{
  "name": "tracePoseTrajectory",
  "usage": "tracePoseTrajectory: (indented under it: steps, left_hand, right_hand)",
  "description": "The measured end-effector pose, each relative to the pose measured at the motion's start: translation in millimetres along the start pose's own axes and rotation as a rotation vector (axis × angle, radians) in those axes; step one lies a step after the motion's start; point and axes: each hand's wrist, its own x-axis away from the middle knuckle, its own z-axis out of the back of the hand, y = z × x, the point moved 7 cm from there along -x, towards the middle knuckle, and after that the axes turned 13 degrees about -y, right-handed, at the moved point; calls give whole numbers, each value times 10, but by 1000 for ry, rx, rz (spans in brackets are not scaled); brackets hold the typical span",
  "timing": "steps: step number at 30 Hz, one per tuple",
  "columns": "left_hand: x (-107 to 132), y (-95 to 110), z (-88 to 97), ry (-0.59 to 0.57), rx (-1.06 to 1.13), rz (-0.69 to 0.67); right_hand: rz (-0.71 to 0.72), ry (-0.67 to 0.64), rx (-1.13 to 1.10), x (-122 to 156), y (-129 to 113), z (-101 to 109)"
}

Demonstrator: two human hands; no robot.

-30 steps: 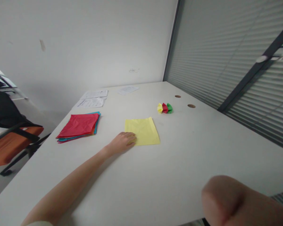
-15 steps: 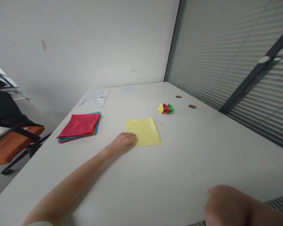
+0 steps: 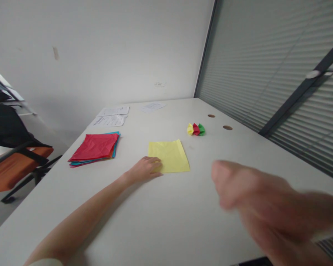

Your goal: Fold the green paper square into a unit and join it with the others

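A square sheet of thin yellow paper (image 3: 173,157) lies flat on the white table, with a narrow crease along its right edge. My left hand (image 3: 147,168) rests on its left side, fingers stretched out over the paper and thumb at the near edge. Off to the right of the sheet, my right hand (image 3: 246,188) hangs above the table, smeared by motion, so its fingers are unclear. Beyond the sheet sits a small row of pleated paper pieces (image 3: 195,129) in yellow, red and green.
A stack of coloured paper sheets (image 3: 96,146), red on top, lies at the left. Printed papers (image 3: 111,120) are at the far left of the table (image 3: 155,218). Two round holes (image 3: 227,128) run along the right edge, beside the blinds. An orange-seated chair (image 3: 30,159) stands left.
My right hand has risen from the lower right corner and come forward over the table. The left thumb has spread away from the fingers; the yellow sheet lies where it was.
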Motion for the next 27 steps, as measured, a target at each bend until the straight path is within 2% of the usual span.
tracePoseTrajectory:
  steps: [2,3,4,6,8,10,12,15,18,22,24,27]
  left_hand:
    - [11,44,18,-5,-4,-25]
    - [15,71,32,-4,-4,-36]
    - [17,97,50,1,-3,-42]
    - [3,137,86,19,8,-39]
    - [-38,139,125,65,29,-4]
    - [-93,88,158,146,42,78]
    - [-150,15,144,198,38,169]
    - [-221,-102,-16,116,49,279]
    - [-232,-171,-186,5,57,315]
    - [-200,-215,-254,-28,44,332]
    - [-189,-227,-255,-37,41,340]
    - [-182,-238,-254,-52,48,348]
  right_hand:
    - [-64,38,33,-625,151,231]
    - [-112,35,58,-854,267,278]
    - [-163,9,96,-1018,413,268]
    - [-257,-67,136,-1168,777,113]
    - [-299,-119,192,-1181,1153,-136]
    - [-319,-183,232,-1174,1491,-430]
    - [-354,-192,243,-1196,1759,-660]
    - [-462,-216,272,-1239,2021,-887]
    - [-485,-369,358,-1230,2089,-1053]
    - [-505,-560,463,-1080,2138,-1070]
    - [-564,-600,496,-965,2224,-966]
    - [-701,-599,550,-780,2412,-700]
